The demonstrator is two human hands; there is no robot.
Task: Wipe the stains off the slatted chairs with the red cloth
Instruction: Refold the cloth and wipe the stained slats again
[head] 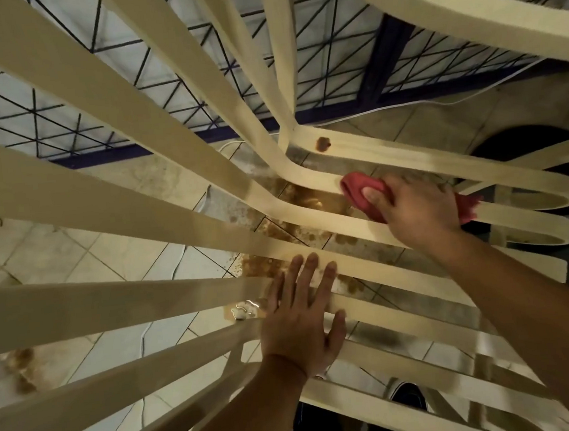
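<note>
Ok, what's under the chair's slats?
Through the gaps you see tiled floor with brown splatters and a white cable. Floor right beneath each slat, the left hand and the right hand with its red cloth is hidden.

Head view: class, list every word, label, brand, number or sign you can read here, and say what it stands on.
None: no readable text shows on the chair slats, the red cloth in the right hand, the tiled floor or the window grille.
</note>
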